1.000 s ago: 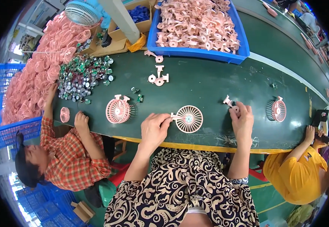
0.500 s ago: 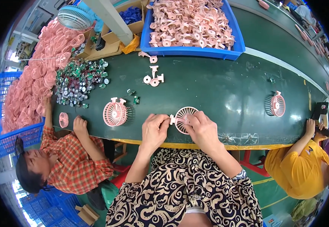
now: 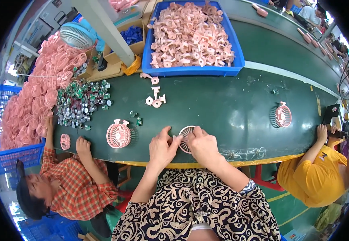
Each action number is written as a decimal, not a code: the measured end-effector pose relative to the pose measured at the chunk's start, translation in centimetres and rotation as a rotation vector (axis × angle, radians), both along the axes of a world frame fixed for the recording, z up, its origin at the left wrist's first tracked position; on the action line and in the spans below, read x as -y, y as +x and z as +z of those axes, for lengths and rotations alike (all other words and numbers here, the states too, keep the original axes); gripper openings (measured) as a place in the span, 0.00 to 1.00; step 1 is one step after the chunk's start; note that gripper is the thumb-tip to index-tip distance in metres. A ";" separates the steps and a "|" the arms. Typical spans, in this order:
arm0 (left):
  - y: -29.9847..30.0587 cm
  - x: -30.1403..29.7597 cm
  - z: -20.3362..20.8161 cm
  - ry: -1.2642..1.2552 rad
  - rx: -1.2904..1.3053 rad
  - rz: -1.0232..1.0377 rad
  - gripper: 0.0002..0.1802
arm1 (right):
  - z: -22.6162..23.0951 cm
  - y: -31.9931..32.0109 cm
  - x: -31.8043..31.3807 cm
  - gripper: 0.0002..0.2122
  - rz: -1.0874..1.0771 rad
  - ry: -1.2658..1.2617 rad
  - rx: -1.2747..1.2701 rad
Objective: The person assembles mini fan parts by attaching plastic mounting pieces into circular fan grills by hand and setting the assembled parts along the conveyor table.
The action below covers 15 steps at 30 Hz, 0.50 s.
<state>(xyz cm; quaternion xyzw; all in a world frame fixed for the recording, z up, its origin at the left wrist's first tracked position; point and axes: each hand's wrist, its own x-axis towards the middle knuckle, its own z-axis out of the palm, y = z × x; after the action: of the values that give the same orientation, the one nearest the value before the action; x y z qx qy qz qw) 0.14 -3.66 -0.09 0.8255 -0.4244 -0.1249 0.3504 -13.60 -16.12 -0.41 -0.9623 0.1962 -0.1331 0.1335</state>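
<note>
Near the table's front edge a round pink fan cage with radiating slats is held between my two hands. My left hand is closed at its left side, thumb against the rim; the small neck piece there is hidden by the fingers. My right hand grips the cage from the right, its bent fingers over the slatted face. Left of my hands stands a pair of pink fan cages, with small green circuit boards just beyond them. Several loose pink brackets lie farther back.
A blue tray heaped with pink brackets stands at the back. Motors with circuit boards and a big heap of pink cages are at left. Another cage stands at right. Co-workers sit on both sides, one in plaid, one in yellow.
The view has shifted, so the table items sit lower in it. My left thumb has come up against the cage's rim, and the neck piece seen before is now covered.
</note>
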 end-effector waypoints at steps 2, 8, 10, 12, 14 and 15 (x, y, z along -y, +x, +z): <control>-0.3 0.6 0.0 0.030 -0.001 -0.012 0.29 | -0.1 0.0 0.1 0.05 -0.003 0.023 0.004; -0.4 0.8 -1.4 -0.034 0.030 -0.033 0.25 | 0.9 -0.7 -0.2 0.09 0.013 0.100 0.148; -0.3 0.7 -0.7 -0.041 -0.070 -0.012 0.22 | 1.5 -1.5 0.0 0.17 0.037 0.250 0.257; 0.1 0.4 0.5 -0.047 -0.142 0.007 0.21 | 2.4 -2.7 0.5 0.19 0.051 0.309 0.237; 1.3 -0.4 0.9 -0.249 -0.075 0.051 0.18 | 2.8 -4.3 1.5 0.23 0.015 0.367 0.164; 2.5 -1.0 1.0 -0.272 -0.020 0.089 0.18 | 2.7 -5.1 2.4 0.22 -0.044 0.315 0.191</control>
<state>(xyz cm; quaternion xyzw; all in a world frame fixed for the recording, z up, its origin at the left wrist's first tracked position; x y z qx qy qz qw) 2.61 -2.66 0.88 0.7872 -0.3971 -0.0588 0.4682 -18.73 -18.53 2.28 -0.9079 0.2222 -0.1944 0.2976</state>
